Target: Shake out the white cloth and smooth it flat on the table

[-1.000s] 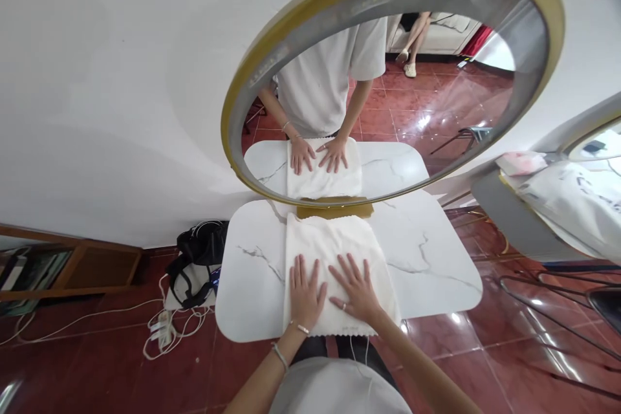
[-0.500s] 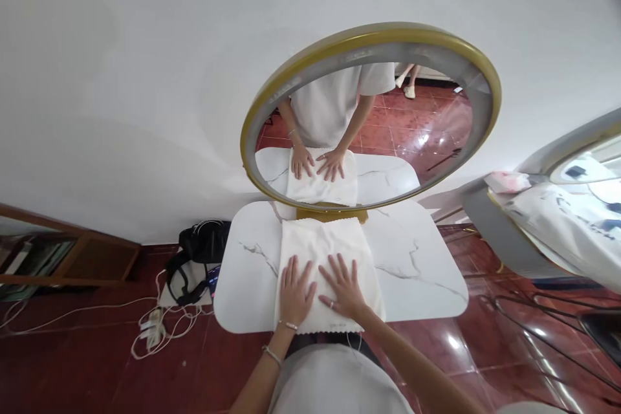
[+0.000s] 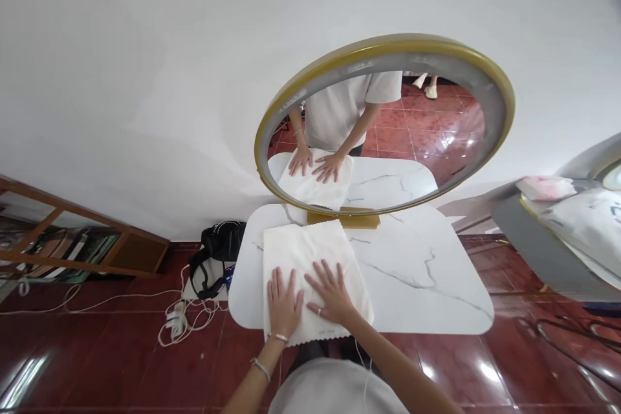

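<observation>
A white cloth (image 3: pixel 310 248) with scalloped edges lies flat, slightly turned, on the left half of a white marble-patterned table (image 3: pixel 412 272). Flat on its left part rests my left hand (image 3: pixel 283 303), open, fingers pointing away from me. My right hand (image 3: pixel 330 294) is also open, fingers spread, pressed on the middle of the cloth; a ring shows on one finger. Both palms hide part of the cloth. At the table's back stands a round gold-rimmed mirror (image 3: pixel 378 129) that reflects my torso, both hands and the cloth.
On the floor at left are a black bag (image 3: pixel 223 240), a black strap and a white power strip (image 3: pixel 177 321) with tangled cables. A wooden shelf (image 3: pixel 136 251) holds books. At right, a grey-sided table (image 3: pixel 528 246) carries a white bag (image 3: pixel 587 223). A person's feet appear in the mirror.
The cloth and both hands on it have slid left across the table, and the cloth has turned a little. My view has also shifted slightly left.
</observation>
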`<state>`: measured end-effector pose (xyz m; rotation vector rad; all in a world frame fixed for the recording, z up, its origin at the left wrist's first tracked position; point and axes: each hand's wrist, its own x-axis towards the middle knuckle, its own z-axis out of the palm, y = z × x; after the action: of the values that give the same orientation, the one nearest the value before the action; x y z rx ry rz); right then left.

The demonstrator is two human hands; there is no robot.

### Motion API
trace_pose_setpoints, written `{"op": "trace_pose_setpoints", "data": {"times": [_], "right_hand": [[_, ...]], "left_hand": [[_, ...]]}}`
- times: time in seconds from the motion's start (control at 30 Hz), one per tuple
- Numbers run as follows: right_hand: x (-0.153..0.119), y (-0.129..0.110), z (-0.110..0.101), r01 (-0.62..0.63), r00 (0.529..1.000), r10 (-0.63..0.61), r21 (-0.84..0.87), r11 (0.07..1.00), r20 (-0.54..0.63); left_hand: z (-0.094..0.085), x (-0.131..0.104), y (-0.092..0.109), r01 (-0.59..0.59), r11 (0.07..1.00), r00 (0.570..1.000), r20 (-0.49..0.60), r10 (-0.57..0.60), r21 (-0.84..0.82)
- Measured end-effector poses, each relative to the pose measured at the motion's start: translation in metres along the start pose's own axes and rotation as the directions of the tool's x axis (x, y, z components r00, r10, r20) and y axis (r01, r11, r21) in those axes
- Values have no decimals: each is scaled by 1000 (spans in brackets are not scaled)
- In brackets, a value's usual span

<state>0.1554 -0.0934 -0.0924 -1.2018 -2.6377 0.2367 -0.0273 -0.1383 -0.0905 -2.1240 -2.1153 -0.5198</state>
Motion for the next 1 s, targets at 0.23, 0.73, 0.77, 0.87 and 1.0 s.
{"op": "trace_pose_setpoints", "data": {"times": [0.23, 0.73, 0.77, 0.87, 1.0], "right_hand": [[-66, 51, -20, -132, 991, 129, -94, 987, -44], [-126, 88, 23, -376, 925, 366, -95, 922, -102], [-125, 93, 30, -370, 927, 361, -94, 924, -102], [-120, 103, 52, -408, 910, 394, -103, 907, -130], [-113, 107, 61, -528, 844, 515, -57, 847, -151]], "left_hand": [[22, -3, 79, -98, 989, 993, 57, 105, -113], [35, 123, 117, 359, 786, 925, 304, -229, -504], [35, 138, 116, 359, 776, 925, 308, -222, -519], [33, 170, 116, 339, 753, 927, 335, -166, -564], [17, 180, 122, 284, 726, 936, 347, -66, -626]]}}
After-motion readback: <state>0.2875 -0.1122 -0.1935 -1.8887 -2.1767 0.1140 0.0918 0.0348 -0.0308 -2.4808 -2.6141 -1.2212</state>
